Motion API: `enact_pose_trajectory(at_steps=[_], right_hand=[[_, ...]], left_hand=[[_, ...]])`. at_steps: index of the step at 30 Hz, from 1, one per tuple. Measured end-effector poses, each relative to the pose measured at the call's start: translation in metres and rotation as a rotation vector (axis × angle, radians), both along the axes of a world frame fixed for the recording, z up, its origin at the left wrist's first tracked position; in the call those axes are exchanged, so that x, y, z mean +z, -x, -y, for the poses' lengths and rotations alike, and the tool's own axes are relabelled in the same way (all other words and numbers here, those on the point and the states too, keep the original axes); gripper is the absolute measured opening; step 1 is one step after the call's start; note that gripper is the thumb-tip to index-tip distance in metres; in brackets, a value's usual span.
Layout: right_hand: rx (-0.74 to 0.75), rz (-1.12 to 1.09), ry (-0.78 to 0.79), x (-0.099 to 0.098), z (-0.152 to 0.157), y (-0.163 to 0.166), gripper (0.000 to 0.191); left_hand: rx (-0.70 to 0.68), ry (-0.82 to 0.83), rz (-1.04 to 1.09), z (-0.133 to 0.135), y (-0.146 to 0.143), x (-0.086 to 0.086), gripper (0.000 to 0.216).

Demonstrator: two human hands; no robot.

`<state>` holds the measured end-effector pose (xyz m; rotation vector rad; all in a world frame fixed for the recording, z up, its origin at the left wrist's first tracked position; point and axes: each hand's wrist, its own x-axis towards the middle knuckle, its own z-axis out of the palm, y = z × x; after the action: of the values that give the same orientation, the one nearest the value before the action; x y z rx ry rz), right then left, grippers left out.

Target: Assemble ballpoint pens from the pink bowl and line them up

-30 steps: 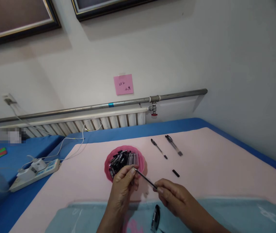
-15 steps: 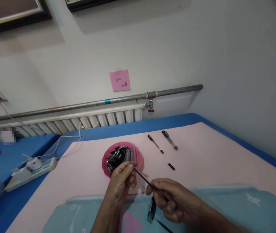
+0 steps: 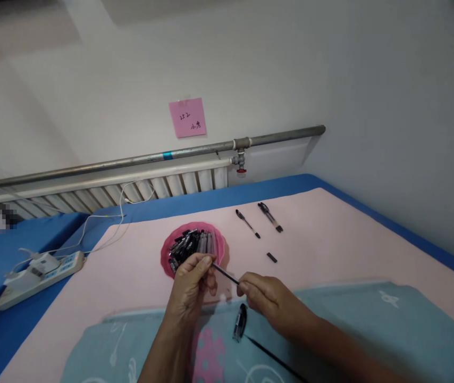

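My left hand [image 3: 192, 282] is closed on one end of a thin dark pen refill [image 3: 226, 274], just in front of a pink bowl [image 3: 166, 251] heaped with black pens. My right hand [image 3: 267, 298] pinches the refill's other end. Both hands hover over the near edge of the pink cloth [image 3: 330, 250]. A black pen cap [image 3: 240, 322] lies on the light blue cloth below my right hand.
Two black pens [image 3: 246, 223] [image 3: 270, 216] and a small black piece [image 3: 271, 257] lie on the pink cloth beyond my hands. A white power strip [image 3: 39, 271] with cables sits at the left on the blue cover. A radiator and pipe [image 3: 211, 150] run along the wall.
The view has tilted down and the scene has shifted up and left. My right hand has slid along the refill toward my left hand, so less of it shows between them.
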<state>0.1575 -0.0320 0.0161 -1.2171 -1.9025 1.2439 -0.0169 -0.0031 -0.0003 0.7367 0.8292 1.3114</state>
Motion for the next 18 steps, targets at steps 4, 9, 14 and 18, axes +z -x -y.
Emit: enact_pose_trajectory(at_steps=[4, 9, 14, 18], right_hand=[[-0.075, 0.023, -0.100, -0.004, 0.002, 0.003, 0.024], [-0.035, -0.351, 0.525, 0.003, -0.003, 0.001, 0.022], [0.078, -0.458, 0.799, 0.010, -0.008, -0.009, 0.024], [0.130, -0.504, 0.917, 0.011, -0.008, -0.008, 0.023]], left_hand=[[0.017, 0.016, -0.011, 0.000, -0.001, 0.001, 0.016], [-0.068, 0.022, 0.052, 0.001, 0.001, 0.005, 0.017], [-0.147, 0.008, 0.109, 0.007, 0.003, 0.009, 0.021], [-0.111, -0.024, 0.097, 0.011, 0.000, 0.010, 0.017]])
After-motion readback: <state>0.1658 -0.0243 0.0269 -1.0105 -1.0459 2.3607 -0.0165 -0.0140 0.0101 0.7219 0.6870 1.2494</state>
